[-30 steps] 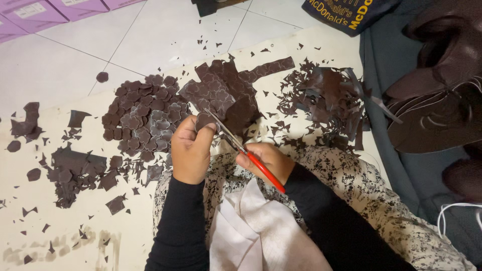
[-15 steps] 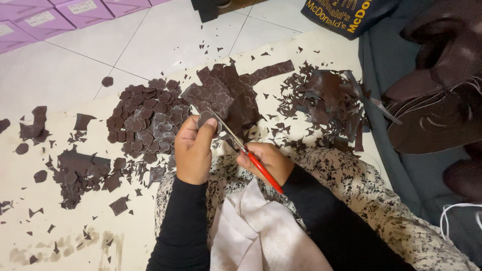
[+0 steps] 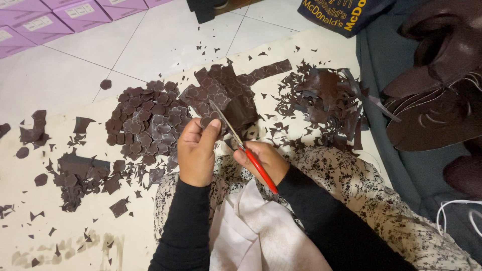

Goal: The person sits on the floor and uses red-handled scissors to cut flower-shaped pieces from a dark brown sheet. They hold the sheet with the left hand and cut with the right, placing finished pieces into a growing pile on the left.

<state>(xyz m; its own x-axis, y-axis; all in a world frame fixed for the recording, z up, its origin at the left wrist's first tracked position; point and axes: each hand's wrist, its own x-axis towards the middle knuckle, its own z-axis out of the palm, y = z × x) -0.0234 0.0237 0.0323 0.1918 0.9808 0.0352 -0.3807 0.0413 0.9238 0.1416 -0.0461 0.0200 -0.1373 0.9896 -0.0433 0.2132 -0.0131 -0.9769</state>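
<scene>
Cutting flower shape | left hand [image 3: 197, 153] pinches brown piece [image 3: 207, 122] | right hand [image 3: 263, 159] grips scissors [image 3: 241, 145] | next, likely: turn piece along outline

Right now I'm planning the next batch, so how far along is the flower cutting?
Done: a pile of cut dark flower shapes lies on the floor, with offcut scraps at the right. In hand: the left hand holds a small dark piece while the right hand works the red-handled scissors. Left: the embossed sheet shows uncut flowers.
</scene>
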